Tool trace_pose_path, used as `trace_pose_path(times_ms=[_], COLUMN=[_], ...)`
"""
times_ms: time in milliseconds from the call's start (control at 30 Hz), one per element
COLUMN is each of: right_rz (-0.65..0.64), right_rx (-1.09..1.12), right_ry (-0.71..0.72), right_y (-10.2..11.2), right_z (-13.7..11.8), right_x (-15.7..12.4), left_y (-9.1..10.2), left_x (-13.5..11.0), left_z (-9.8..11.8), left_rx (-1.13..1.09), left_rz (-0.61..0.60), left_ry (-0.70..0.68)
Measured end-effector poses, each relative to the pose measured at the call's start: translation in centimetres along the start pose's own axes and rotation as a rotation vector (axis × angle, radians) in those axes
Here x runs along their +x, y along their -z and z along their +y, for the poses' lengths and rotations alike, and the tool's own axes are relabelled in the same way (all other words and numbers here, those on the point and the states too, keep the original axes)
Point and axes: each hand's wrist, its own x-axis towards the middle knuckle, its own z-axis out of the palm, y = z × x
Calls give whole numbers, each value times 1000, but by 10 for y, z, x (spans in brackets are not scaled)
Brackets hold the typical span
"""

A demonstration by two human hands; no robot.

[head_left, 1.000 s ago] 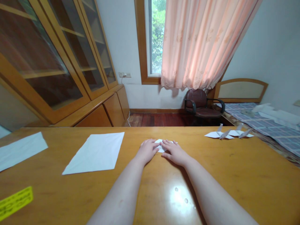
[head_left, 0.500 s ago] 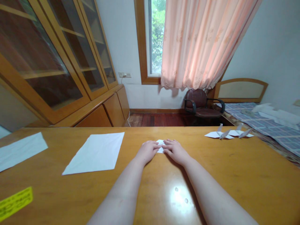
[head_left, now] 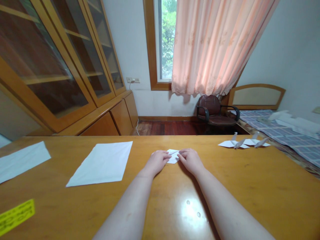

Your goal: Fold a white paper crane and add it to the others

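A small piece of folded white paper [head_left: 173, 156] lies on the wooden table in front of me, with a crease line running across its top. On its left edge, my left hand [head_left: 158, 161] holds it down, the fingers close together over the paper. My right hand [head_left: 192, 160] grips the right edge between thumb and fingers. The fingers cover both ends of the paper, and only its middle shows.
Two folded paper cranes [head_left: 234, 143] stand at the table's far right. Left of my hands lie a white paper sheet [head_left: 102, 163] and another sheet [head_left: 21, 161]. A yellow label [head_left: 17, 216] is at the near left. Beyond the table [head_left: 75, 213] stands a brown chair [head_left: 212, 110].
My right hand has slid slightly right, from over the paper to its right edge, baring more of the paper. My left hand has stayed in place.
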Motion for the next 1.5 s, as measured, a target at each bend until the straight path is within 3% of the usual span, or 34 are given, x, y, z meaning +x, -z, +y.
trace_pose_path(times_ms=[133, 367, 567, 833, 1500], right_rz=[22, -116, -104, -113, -112], right_rx=[45, 84, 95, 72, 88], right_ry=[26, 88, 32, 68, 41], right_y=[-2, -8, -6, -4, -4], right_z=[-1, -2, -1, -3, -3], right_x=[-1, 0, 0, 1, -1], left_y=[0, -6, -4, -3, -1], left_x=[0, -1, -1, -2, -1], left_z=[1, -3, -1, 0, 1], left_rx=[-4, -37, -11, 10, 19], left_rz=[2, 69, 56, 64, 71], left_ry=[-6, 68, 59, 117, 90])
